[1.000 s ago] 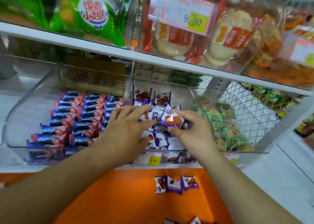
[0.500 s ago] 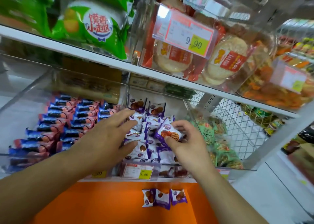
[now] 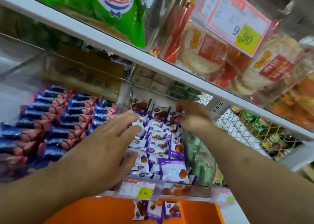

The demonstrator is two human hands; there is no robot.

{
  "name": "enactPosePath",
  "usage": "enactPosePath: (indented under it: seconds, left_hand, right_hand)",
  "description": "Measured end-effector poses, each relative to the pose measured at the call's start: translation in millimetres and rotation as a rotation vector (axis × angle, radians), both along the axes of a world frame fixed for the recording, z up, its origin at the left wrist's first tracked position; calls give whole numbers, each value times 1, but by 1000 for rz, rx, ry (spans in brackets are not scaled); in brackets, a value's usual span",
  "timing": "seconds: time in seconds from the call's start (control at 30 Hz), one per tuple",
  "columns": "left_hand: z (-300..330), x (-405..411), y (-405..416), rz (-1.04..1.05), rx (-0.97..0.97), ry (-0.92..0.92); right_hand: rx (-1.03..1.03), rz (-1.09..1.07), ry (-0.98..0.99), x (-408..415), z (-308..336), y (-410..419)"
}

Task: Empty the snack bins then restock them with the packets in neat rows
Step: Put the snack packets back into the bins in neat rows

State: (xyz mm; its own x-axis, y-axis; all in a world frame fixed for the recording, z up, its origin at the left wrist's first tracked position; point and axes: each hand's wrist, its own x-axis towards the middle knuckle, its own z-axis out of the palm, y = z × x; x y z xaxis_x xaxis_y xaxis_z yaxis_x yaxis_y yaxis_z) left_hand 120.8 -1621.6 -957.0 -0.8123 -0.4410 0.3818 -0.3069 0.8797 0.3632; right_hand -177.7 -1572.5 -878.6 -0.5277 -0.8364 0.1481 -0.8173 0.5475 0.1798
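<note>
At the bin's point(image 3: 169, 192) back, right hand point(image 3: 192, 115) fingers pinch an upright packet point(image 3: 175, 117); left hand point(image 3: 108, 143) fingers spread.

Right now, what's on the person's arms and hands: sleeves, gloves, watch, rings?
Nothing visible. Both forearms are bare as far as the frame shows, no sleeve edge in view. The left hand and right hand are ungloved, with no watch, band or ring visible. Motion blur hides finer detail.

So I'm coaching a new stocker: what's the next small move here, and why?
Probably let go: the right hand pinches a purple packet upright at the back row of the middle bin. Then fetch one of the spare packets on the orange ledge.
</note>
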Motion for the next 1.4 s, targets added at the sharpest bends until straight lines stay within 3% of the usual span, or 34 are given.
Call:
enactPosePath:
  seconds: [0.73,0.83,0.97,1.1,1.4]
  left_hand:
    - [-6,3,0,-25,27,22]
    - [-7,3,-1,-24,31,30]
    - [-7,2,-2,-23,35,27]
    - [-6,3,-1,-27,48,31]
    - [-4,2,0,-14,42,-6]
  right_hand:
    - [43,21,200,-12,-26,-17]
    - [-39,13,91,-8,-23,-15]
    - [-172,160,-180,-4,-25,-17]
    - [-103,244,-113,0,-34,-26]
    - [-281,188,-107,4,-40,-37]
